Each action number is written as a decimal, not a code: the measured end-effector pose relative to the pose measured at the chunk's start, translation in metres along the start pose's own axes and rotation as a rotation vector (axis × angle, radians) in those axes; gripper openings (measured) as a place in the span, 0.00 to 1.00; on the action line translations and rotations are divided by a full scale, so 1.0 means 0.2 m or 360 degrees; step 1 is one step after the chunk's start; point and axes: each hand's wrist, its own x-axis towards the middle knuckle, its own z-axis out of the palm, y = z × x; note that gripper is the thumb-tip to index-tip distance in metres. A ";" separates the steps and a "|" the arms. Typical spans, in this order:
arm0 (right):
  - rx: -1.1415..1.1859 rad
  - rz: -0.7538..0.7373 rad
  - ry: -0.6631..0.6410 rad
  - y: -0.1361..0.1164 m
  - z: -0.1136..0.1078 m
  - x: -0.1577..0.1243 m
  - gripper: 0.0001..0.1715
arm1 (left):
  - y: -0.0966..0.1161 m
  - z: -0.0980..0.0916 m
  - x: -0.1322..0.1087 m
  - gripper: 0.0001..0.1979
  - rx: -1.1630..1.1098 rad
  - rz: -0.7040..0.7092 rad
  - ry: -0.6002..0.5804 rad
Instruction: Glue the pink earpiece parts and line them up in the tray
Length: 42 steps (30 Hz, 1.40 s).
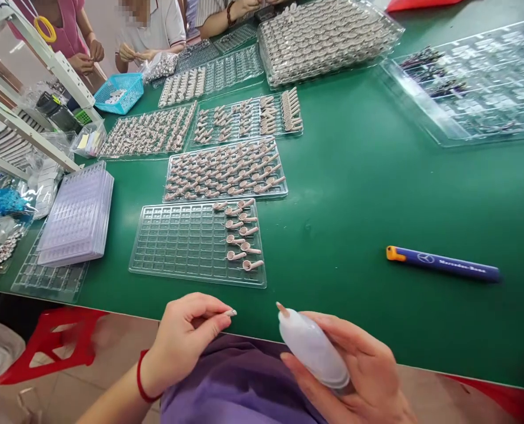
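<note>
My right hand (359, 359) is wrapped round a soft white squeeze bottle (312, 350), its narrow brownish tip pointing up and left. To its left, my left hand (193, 333) is closed in a pinch near the table's front edge. A tiny whitish bit shows at those fingertips, and I cannot tell whether it is a held part or a nail. Just beyond my hands lies a clear compartment tray (178, 241). Several beige spoon-shaped parts (242, 232) with thin wires sit along its right side, and its left compartments are bare.
Farther back are a filled tray (224, 168), more part trays (248, 118) and a tall tray stack (328, 41). Left stand stacked plastic trays (79, 215) and a blue basket (120, 93). A blue Mercedes-Benz lighter-like stick (443, 264) lies right. Co-workers' hands (88, 59) are across the table.
</note>
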 end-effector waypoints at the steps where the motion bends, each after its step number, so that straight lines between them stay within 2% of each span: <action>1: 0.0009 -0.0020 -0.0024 0.00 0.00 -0.01 0.34 | -0.01 0.02 -0.02 0.05 -0.0072 -0.0071 0.0004; 4: -0.0038 -0.0087 -0.0082 0.00 -0.01 -0.01 0.29 | -0.02 0.04 -0.03 0.05 -0.0217 -0.0198 0.0025; 7: -0.0079 -0.0134 -0.0114 -0.01 -0.04 0.00 0.25 | -0.02 0.05 -0.03 0.04 -0.0132 -0.0144 0.0055; 9: -0.0061 -0.0139 -0.0102 -0.02 -0.05 0.01 0.25 | -0.01 0.06 -0.03 0.03 0.0042 0.0002 0.0112; 14: -0.0046 -0.0148 -0.0089 -0.03 -0.07 0.01 0.30 | -0.06 0.10 -0.04 0.05 0.0628 0.0603 0.0359; 17: -0.0057 -0.0205 -0.0145 -0.02 -0.07 0.00 0.34 | -0.09 0.12 -0.05 0.06 0.0842 0.0770 0.0413; 22: -0.0023 -0.0284 -0.0208 -0.01 -0.07 0.00 0.39 | -0.11 0.12 -0.04 0.06 0.0884 0.0802 0.0414; 42: -0.0038 -0.0271 -0.0252 -0.01 -0.06 0.00 0.39 | -0.11 0.12 -0.05 0.07 0.0888 0.0809 0.0393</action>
